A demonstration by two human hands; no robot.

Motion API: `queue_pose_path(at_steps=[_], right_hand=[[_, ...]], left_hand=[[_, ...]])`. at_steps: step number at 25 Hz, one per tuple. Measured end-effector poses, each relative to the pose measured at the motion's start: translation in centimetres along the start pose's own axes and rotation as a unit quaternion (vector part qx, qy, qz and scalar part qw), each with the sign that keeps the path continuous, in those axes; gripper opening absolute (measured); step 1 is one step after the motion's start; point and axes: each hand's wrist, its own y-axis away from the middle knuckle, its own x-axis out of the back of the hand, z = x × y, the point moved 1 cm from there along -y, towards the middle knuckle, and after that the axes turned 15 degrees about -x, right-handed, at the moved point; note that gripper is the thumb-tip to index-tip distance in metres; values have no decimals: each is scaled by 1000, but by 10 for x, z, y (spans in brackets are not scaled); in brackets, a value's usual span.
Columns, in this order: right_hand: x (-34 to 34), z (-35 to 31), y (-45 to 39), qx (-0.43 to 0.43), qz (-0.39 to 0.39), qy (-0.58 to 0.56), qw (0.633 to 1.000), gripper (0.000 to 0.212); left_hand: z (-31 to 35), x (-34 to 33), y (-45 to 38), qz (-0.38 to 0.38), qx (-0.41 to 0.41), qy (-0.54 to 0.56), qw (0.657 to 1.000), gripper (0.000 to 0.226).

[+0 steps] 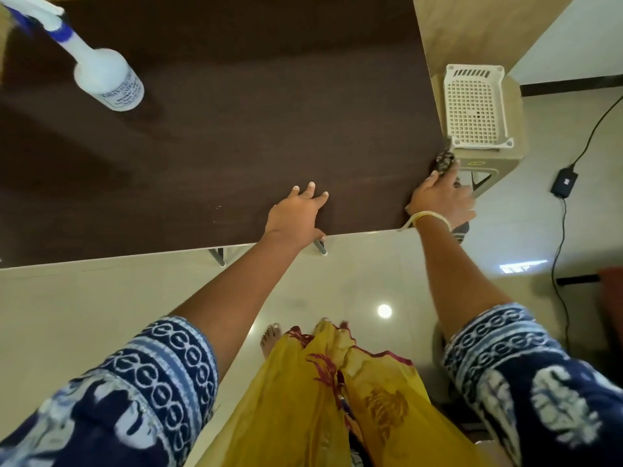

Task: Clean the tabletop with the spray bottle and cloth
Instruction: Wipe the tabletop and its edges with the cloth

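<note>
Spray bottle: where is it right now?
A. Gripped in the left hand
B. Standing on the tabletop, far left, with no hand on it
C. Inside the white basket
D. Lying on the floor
B: the spray bottle stands on the dark tabletop at far left, while the left hand lies flat near the front edge and the right hand holds the cloth.

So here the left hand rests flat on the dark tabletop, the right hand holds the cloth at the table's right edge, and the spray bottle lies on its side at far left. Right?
Not quite. The head view shows the spray bottle standing upright, not on its side. The rest holds: left hand flat on the tabletop, right hand holding the cloth at the right edge.
</note>
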Motion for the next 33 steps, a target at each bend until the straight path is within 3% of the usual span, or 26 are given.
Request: queue_pose_path(at_steps=[3, 7, 11, 14, 18, 22, 25, 27, 29, 33], right_hand=[[6, 14, -22, 24, -14, -58, 998, 46], [-5, 22, 5, -24, 35, -87, 995, 49], [-22, 31, 49, -54, 24, -175, 983, 52], [-15, 32, 53, -95, -38, -368, 924, 54], [-1, 41, 8, -186, -154, -531, 812, 47], [5, 62, -25, -81, -297, -557, 771, 33], [10, 55, -47, -7, -379, -489, 786, 36], [19, 36, -66, 34, -407, -404, 819, 47], [29, 4, -83, 75, -406, -323, 851, 56], [31, -46, -102, 122, -406, -302, 854, 61]], left_hand=[[0, 5, -2, -10, 0, -7, 1000, 90], [14, 5, -6, -35, 16, -4, 999, 98], [58, 5, -34, -30, -64, -25, 997, 97], [91, 16, -69, -11, -134, -41, 990, 97], [107, 35, -114, -9, -121, 1, 993, 99], [107, 45, -152, 6, -72, 7, 997, 110], [106, 50, -176, -48, -29, 9, 998, 124], [107, 52, -186, -69, -19, -4, 997, 130], [107, 54, -190, -73, -19, -17, 997, 132], [111, 59, -193, -72, -16, -33, 997, 133]])
